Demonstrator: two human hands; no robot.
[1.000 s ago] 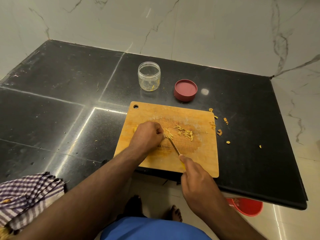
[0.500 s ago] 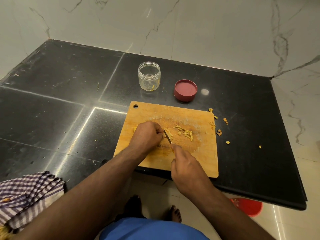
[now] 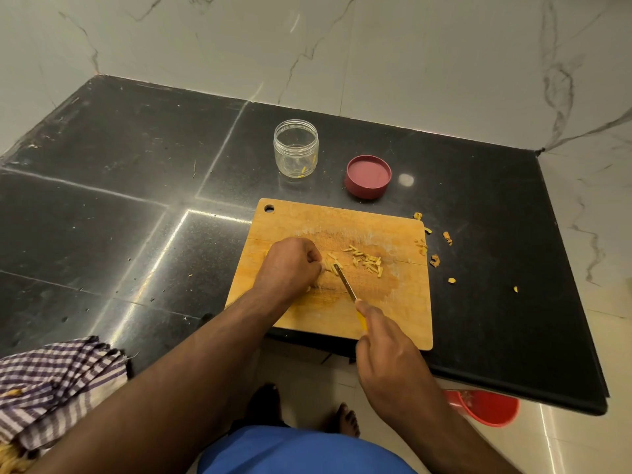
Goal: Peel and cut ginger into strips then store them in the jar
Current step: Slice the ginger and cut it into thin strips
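On a wooden cutting board (image 3: 393, 323), the left hand (image 3: 290, 265) pinches a ginger piece (image 3: 329, 266) while the right hand (image 3: 386, 347) grips a yellow-handled knife (image 3: 346, 283), blade against it. Cut ginger strips (image 3: 367, 261) lie at 2 o'clock; the open jar (image 3: 296, 148) stands at 12, its red lid (image 3: 368, 176) beside it.
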